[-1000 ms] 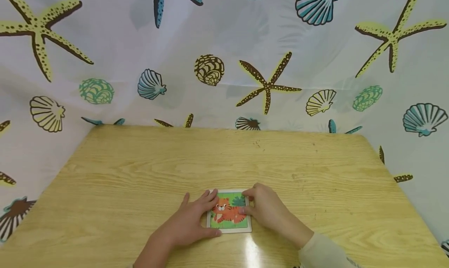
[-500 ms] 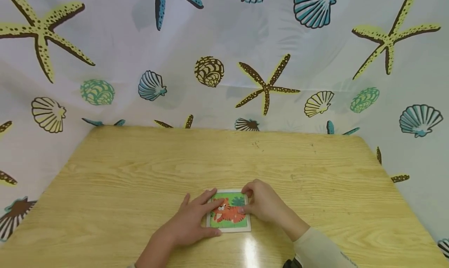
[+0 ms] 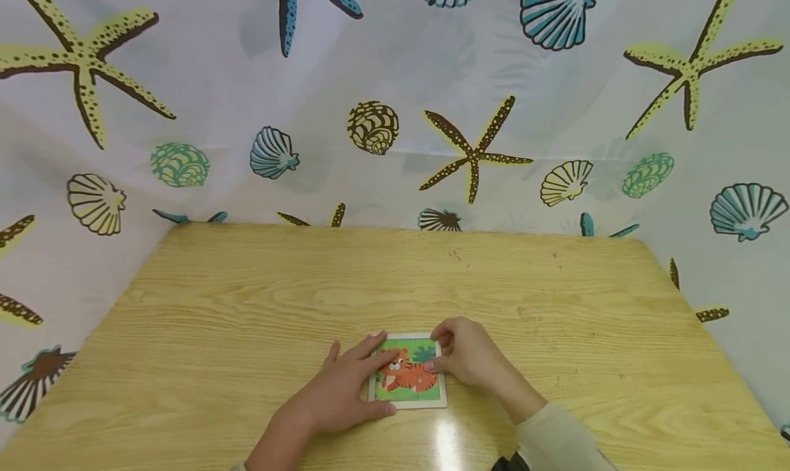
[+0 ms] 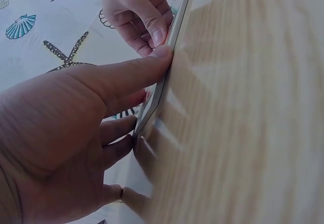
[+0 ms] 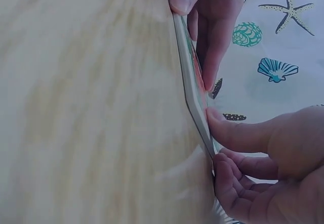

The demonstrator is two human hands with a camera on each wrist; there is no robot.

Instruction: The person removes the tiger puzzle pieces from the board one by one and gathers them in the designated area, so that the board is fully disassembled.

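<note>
A small square jigsaw puzzle [image 3: 407, 392] with an orange tiger on green lies flat on the wooden table, framed by a white border. My left hand [image 3: 345, 395] spreads over its left side: the thumb rests on the near edge, the index finger touches the picture by the tiger's head, and another fingertip is at the far left corner. My right hand [image 3: 472, 354] pinches the far right part, thumb on the picture and curled fingers at the border. In the right wrist view the puzzle's pale side [image 5: 190, 82] shows; both hands touch it.
The wooden table [image 3: 247, 293] extends around the puzzle on all sides. A white cloth [image 3: 321, 101] printed with starfish and shells hangs behind the table and along both sides. A dark object [image 3: 511, 463] shows beside the right sleeve.
My left index finger has come down and inward from the border onto the tiger's head. My right hand keeps its hold with barely any shift. The puzzle has stayed in place.
</note>
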